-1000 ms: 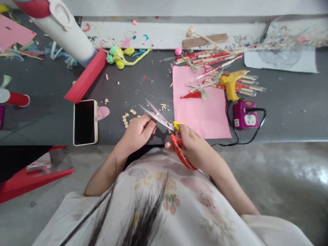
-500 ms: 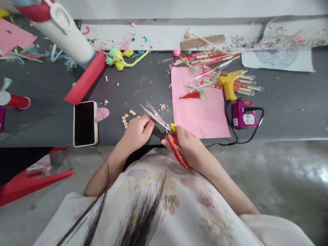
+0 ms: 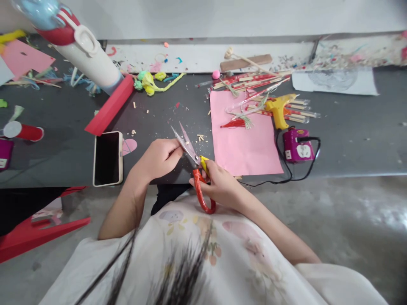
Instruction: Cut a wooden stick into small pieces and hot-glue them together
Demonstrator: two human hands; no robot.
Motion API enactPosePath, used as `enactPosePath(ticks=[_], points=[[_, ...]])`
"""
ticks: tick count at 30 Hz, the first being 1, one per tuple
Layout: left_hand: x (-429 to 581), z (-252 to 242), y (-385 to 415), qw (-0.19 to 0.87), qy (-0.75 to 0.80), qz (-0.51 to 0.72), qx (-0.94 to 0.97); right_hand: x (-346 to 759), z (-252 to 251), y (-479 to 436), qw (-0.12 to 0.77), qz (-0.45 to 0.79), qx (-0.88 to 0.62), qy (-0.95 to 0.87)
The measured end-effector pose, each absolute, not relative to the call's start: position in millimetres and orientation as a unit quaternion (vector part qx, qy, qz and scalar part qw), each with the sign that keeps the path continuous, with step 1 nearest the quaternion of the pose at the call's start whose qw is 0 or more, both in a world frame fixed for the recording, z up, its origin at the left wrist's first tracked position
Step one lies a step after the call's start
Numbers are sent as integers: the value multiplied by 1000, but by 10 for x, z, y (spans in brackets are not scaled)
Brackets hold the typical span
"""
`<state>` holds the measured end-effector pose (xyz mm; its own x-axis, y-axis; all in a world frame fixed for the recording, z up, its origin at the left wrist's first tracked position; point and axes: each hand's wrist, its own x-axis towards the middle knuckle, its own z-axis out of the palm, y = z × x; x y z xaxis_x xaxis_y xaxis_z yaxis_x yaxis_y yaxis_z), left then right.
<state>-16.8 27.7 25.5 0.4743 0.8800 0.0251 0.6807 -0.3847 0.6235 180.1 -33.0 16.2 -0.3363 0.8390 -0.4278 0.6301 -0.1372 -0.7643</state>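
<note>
My right hand (image 3: pixel 224 184) holds a pair of scissors (image 3: pixel 200 192) with one red and one yellow handle. The blades are parted and point away from me, toward the upper left. Close against them, my left hand (image 3: pixel 159 159) has thumb and forefinger pinched together. A tip of a pale wooden stick (image 3: pixel 187 143) shows between the blades, in line with those fingers; the rest of it is hidden. Short cut stick pieces (image 3: pixel 200 138) lie on the dark table just beyond the scissors.
A pink sheet (image 3: pixel 248 152) lies to the right, with wrapped sticks and a yellow glue gun (image 3: pixel 280 110) by it. A purple box (image 3: pixel 298 145) with a black cord stands beyond. On the left are a phone (image 3: pixel 108 159), a red strip (image 3: pixel 110 106) and a bottle (image 3: pixel 85 55).
Both hands and the scissors have shifted left over the table. My left hand now covers the small flower-shaped pieces seen before. The view has tilted slightly.
</note>
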Motion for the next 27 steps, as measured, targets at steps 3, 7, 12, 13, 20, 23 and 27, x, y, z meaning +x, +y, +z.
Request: enactPosePath(ticks=[3, 7, 12, 13, 20, 23, 27], points=[[-179, 306, 238, 268, 475, 173, 820, 1805, 163, -340, 117, 495, -565, -650], [-193, 309, 195, 260, 474, 167, 824, 1807, 140, -357, 128, 486, -561, -657], [-198, 313, 148, 288, 454, 168, 826, 1810, 95, -392, 133, 453, -551, -688], [-195, 315, 140, 292, 451, 169, 826, 1811, 89, -399, 138, 443, -548, -696], [-128, 291, 78, 297, 486, 179, 802, 1819, 78, -430, 167, 417, -540, -712], [-87, 267, 45, 301, 508, 197, 783, 1826, 76, -438, 164, 406, -546, -714], [-51, 254, 20, 303, 522, 207, 770, 1838, 65, -443, 144, 390, -544, -729]])
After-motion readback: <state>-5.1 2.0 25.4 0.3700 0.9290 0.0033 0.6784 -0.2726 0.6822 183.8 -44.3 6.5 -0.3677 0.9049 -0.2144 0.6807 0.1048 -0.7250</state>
